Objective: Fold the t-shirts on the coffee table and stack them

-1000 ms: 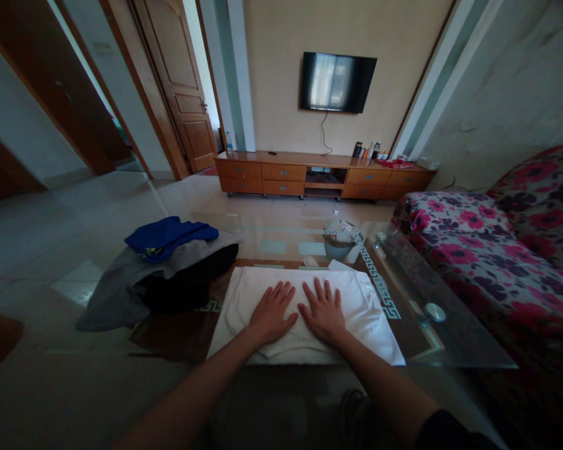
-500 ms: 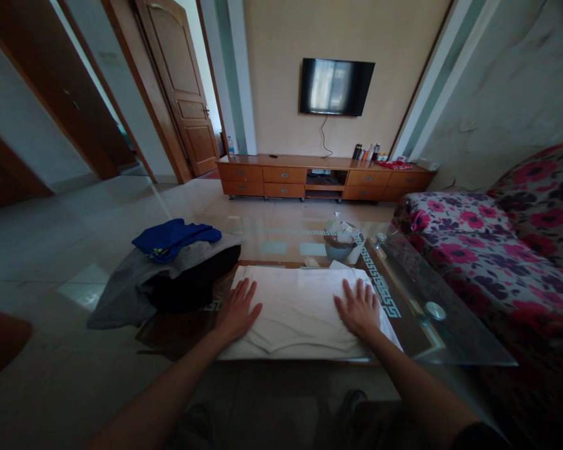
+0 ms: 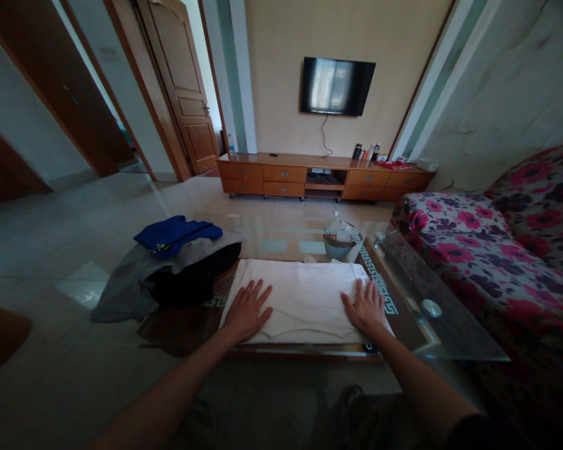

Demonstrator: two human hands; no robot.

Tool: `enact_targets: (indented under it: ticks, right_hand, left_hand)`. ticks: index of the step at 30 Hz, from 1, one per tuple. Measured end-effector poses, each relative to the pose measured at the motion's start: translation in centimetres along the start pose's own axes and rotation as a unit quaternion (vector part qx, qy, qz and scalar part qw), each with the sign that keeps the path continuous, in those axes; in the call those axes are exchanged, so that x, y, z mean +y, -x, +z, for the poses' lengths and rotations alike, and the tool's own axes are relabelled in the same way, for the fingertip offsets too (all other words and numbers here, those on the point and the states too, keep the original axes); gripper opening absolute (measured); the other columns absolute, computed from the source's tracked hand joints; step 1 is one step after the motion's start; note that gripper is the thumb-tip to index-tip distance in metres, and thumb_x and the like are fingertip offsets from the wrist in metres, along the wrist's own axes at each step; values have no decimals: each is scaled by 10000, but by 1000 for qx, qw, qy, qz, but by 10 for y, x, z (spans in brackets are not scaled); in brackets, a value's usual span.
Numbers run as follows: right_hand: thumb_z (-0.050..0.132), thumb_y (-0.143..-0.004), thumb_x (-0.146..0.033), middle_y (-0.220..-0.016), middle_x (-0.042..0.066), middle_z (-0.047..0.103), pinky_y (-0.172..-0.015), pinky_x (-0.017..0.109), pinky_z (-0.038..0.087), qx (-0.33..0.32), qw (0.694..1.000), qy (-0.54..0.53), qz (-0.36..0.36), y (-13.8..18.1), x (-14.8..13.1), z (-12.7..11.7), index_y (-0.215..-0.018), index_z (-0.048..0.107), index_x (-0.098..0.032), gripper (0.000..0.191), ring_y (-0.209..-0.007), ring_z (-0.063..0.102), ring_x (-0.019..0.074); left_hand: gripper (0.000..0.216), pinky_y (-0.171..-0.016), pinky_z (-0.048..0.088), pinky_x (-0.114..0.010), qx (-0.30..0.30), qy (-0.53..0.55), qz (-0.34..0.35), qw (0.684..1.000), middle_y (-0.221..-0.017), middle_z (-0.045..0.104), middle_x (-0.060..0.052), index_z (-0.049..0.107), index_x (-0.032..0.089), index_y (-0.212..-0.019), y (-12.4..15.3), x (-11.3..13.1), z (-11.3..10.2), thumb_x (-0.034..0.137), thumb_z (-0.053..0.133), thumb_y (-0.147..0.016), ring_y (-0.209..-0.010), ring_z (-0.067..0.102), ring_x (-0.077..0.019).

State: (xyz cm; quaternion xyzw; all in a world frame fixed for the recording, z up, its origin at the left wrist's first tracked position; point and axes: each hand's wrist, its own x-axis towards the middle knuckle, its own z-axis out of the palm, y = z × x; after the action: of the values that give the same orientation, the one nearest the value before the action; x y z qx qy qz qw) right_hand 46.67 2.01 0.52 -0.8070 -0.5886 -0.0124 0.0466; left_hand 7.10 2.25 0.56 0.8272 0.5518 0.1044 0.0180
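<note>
A folded white garment (image 3: 304, 294) lies flat on the glass coffee table (image 3: 426, 331) in front of me. My left hand (image 3: 246, 310) rests flat on its near left corner, fingers spread. My right hand (image 3: 366, 307) lies flat on its near right corner, fingers stretched out too. Neither hand grips the cloth. To the left of the garment sits a pile of clothes: a blue item (image 3: 173, 234) on top of grey cloth (image 3: 126, 284) and something black (image 3: 192, 281).
A small basket with bits in it (image 3: 336, 245) stands beyond the garment on the table. A flowered sofa (image 3: 488, 250) runs along the right. A low wooden cabinet (image 3: 319, 176) and a wall television (image 3: 336, 85) are at the far wall. Tiled floor (image 3: 51, 237) spreads to the left.
My hands slid apart from the middle of the white garment to its left and right sides, then drew back a little toward its near corners. The clothes pile stayed put.
</note>
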Motion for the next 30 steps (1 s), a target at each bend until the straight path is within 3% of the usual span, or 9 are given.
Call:
enact_targets:
  ticks: [4,9,12,15,18,22,25,30]
  right_hand:
    - [180,-980,-732,-1699,262,24,-1222,597,-61,31,999,8,-11,9,-16,-10,-1651,141,-43,962,-1575,7,399]
    - [258,-947,-795,-1732,112,-56,-1147,754,-15,-17,994,-21,-103,30,-50,-16,-1666,121,-331,867,-1561,-45,453]
    - [259,-958,-781,-1732,58,-95,-1146,757,-18,-42,986,-25,-157,37,-60,-15,-1655,108,-394,811,-1563,-81,435]
    - [250,-966,-775,-1726,44,-132,-1138,767,-18,-55,984,-22,-166,39,-62,-14,-1650,105,-411,788,-1564,-99,427]
    - [241,-969,-774,-1727,47,-126,-1143,762,-14,-66,984,-25,-162,37,-62,-14,-1649,105,-413,782,-1566,-96,418]
    - [183,-994,-739,-1732,83,-76,-1184,708,32,-71,987,-39,-141,24,-53,-15,-1663,67,-347,784,-1581,-31,375]
    - [187,-1017,-689,-1733,103,-35,-1219,640,32,-36,993,-30,-105,6,-35,-12,-1670,93,-294,770,-1587,1,342]
    - [197,-1027,-656,-1727,151,42,-1248,538,27,-6,997,-7,-72,-14,-6,5,-1667,176,-214,778,-1591,1,312]
  left_hand:
    - [692,-1279,118,-514,2,2,36,999,-1725,162,-41,313,289,-1624,-3,16,-8,577,409,-1002,-1593,90,-312]
    - [653,-1268,152,-519,-38,28,111,993,-1729,134,23,228,414,-1628,1,41,-13,620,344,-1020,-1592,122,-288]
    - [648,-1266,133,-535,-40,28,107,993,-1728,144,26,224,429,-1625,5,45,-8,620,350,-1018,-1591,122,-294]
    - [635,-1267,128,-532,-41,37,103,993,-1726,152,25,229,431,-1623,3,43,-3,613,338,-1025,-1592,123,-285]
    - [623,-1254,192,-491,-47,64,51,996,-1721,189,-16,253,366,-1629,-6,36,0,585,273,-1046,-1586,158,-269]
    - [674,-1243,216,-470,4,55,-107,993,-1700,237,-136,280,161,-1621,-17,12,-2,520,244,-1052,-1582,171,-286]
    - [670,-1261,137,-473,25,11,-118,993,-1709,207,-132,301,149,-1611,-15,-13,-3,486,310,-1032,-1588,137,-285]
    - [708,-1249,114,-504,-14,2,-154,988,-1717,165,-147,256,143,-1626,-7,-32,3,504,318,-1020,-1585,128,-313]
